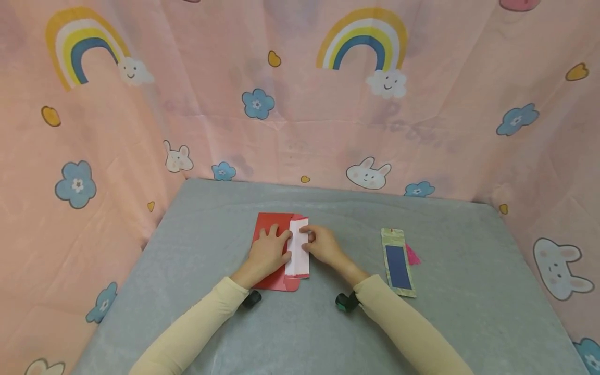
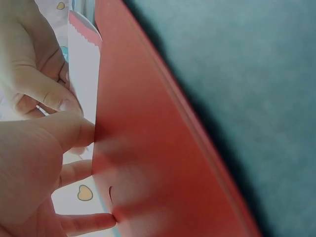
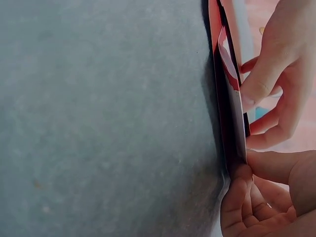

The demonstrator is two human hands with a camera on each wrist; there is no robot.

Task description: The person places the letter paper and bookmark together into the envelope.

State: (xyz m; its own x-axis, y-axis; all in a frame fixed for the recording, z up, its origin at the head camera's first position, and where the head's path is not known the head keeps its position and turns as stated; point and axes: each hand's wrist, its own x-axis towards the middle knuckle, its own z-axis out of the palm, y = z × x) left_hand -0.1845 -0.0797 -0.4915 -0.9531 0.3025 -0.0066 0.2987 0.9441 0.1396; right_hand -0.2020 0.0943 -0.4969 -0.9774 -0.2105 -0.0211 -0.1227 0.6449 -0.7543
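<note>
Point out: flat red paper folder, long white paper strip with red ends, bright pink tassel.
Flat red paper folder [image 2: 153, 133]: left wrist view, middle of its broad face.
Long white paper strip with red ends [image 1: 297, 256]: head view, white middle section.
Bright pink tassel [image 1: 413, 255]: head view, middle.

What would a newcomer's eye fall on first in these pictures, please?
Probably the flat red card folder on the grey table, under the left hand. The right hand pinches a white paper strip along the folder's right edge. Behind hangs a pink fabric curtain with rainbows.
</note>
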